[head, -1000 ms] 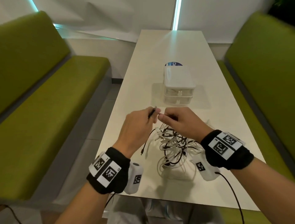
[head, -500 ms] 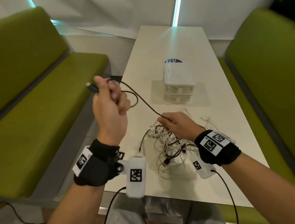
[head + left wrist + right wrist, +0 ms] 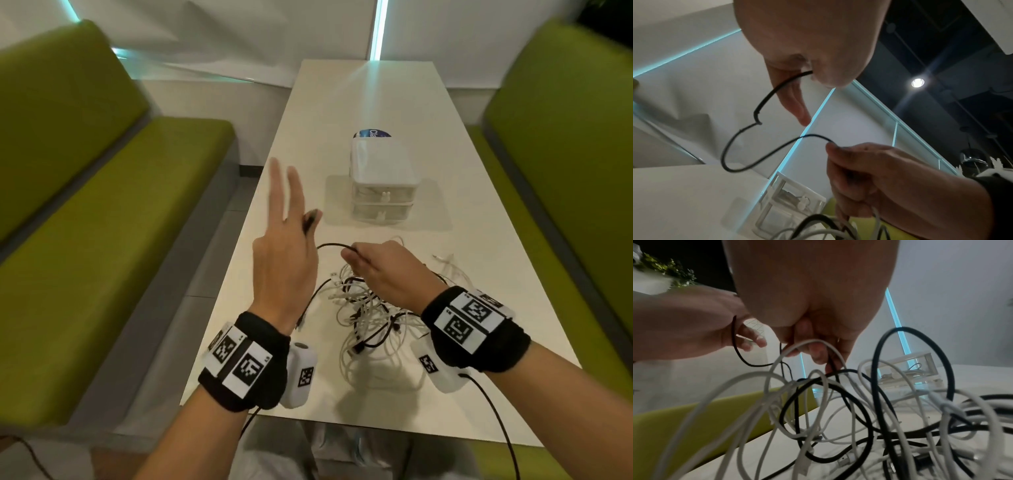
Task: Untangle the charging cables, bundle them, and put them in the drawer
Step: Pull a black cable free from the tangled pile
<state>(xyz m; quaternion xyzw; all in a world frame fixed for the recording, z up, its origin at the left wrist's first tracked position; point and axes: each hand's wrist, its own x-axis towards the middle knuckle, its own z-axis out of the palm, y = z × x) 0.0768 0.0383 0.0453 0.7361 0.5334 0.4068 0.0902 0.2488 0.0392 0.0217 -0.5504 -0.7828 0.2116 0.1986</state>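
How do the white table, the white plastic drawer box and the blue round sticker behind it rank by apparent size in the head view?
1. White table
2. White plastic drawer box
3. Blue round sticker, partly hidden by the box

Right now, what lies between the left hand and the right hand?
A loop of thin black cable spans from left hand to right hand; the left wrist view shows it.
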